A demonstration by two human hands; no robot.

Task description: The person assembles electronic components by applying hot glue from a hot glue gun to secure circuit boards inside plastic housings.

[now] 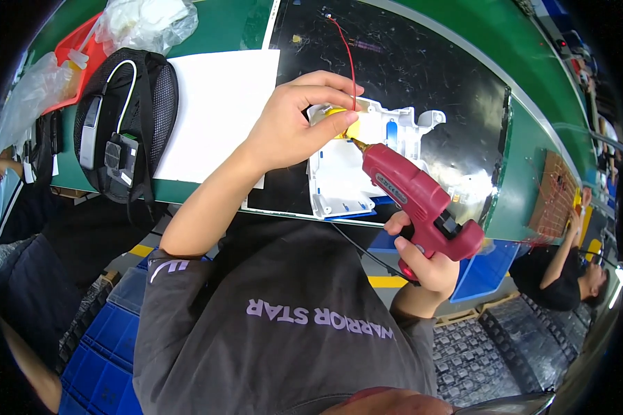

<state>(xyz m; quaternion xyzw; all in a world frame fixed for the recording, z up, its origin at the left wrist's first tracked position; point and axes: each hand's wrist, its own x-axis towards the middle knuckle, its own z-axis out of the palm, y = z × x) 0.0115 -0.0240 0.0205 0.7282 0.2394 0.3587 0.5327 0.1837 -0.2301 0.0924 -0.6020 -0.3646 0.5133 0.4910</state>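
Observation:
A white moulded plastic housing (331,183) lies with its hollow side up on the black mat at the table's front edge. My left hand (294,124) reaches over its far left part, thumb and fingers pinching a small yellow part (354,131) inside it. From under those fingertips a thin red wire (349,57) runs away across the mat. My right hand (429,266) is wrapped round the handle of a dark red hot glue gun (408,185). The gun's brass nozzle points up-left, right at the yellow part beside my left thumb; whether it touches cannot be made out.
A white sheet (214,104) lies left of the mat (457,90). Beyond it are a black mesh bag (163,104) with small devices and a red bin (62,52) with plastic bags. A cable hangs from the gun. At far right another person (557,266) works by a brown board (552,197).

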